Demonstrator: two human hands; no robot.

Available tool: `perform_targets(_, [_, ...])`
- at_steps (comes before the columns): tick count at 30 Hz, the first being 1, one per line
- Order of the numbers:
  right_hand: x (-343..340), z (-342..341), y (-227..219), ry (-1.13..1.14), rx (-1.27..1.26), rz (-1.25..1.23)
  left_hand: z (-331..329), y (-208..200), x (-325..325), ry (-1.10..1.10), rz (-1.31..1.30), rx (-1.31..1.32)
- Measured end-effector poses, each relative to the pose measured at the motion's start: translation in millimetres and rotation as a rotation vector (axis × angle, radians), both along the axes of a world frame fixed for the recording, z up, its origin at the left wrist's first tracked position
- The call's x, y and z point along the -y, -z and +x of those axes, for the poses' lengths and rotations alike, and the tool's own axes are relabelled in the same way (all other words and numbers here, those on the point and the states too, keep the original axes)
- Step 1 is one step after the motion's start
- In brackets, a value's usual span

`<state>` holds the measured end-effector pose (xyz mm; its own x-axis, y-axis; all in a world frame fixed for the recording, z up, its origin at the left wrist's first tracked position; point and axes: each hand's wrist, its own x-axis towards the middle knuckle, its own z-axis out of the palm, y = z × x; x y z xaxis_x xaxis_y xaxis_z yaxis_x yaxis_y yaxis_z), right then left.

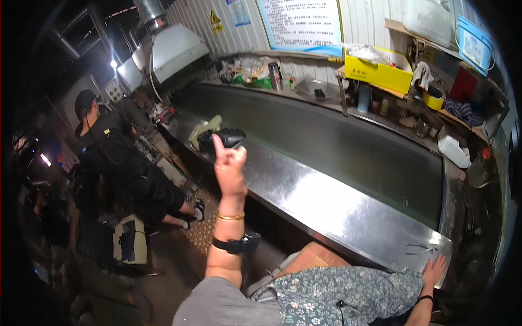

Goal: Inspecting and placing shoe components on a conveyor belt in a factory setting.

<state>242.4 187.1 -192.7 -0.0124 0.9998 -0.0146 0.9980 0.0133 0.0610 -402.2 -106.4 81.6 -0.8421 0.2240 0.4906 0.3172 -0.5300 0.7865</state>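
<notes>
My left hand (230, 165) is raised over the near metal ledge (321, 198), index finger stretched out and the other fingers partly curled, with nothing seen in it. Just beyond it lie a black glove-like bundle (234, 137) and an olive-green cloth (204, 129); from this angle I cannot tell whether the fingers touch the bundle. My right hand (433, 270) rests flat on the ledge's right end, its fingers stretched. Close above those fingertips is a small pair of metal pliers or tweezers (420, 249). A floral apron (342, 288) covers my front.
Behind the ledge lies a long dark-green water tank (326, 146). A person in black (122, 146) stands at the left. Along the back are a bottle (275, 76), a yellow box (378, 70), a blue bucket (474, 46) and a white jug (454, 152). Cardboard (315, 259) sits below the ledge.
</notes>
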Motion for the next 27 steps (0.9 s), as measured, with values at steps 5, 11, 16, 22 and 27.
perform_targets(5, [-4, 2, 10, 0.011, -0.006, 0.041, -2, 54, -9, -0.06, -0.109, 0.03])
perform_targets(11, [-5, 6, 12, 0.011, 0.004, 0.039, 8, 9, 2, -0.081, 0.216, 0.371])
perform_targets(16, [-10, 13, 21, 0.005, -0.003, 0.046, 62, -23, 39, -0.682, -0.02, -0.885])
perform_targets(22, [-15, 25, 36, -0.025, -0.005, 0.074, 80, -38, 45, -0.908, 0.176, -1.222])
perform_targets(27, [-15, 25, 38, -0.04, 0.001, 0.099, 87, -44, 41, -0.768, 0.02, -1.076])
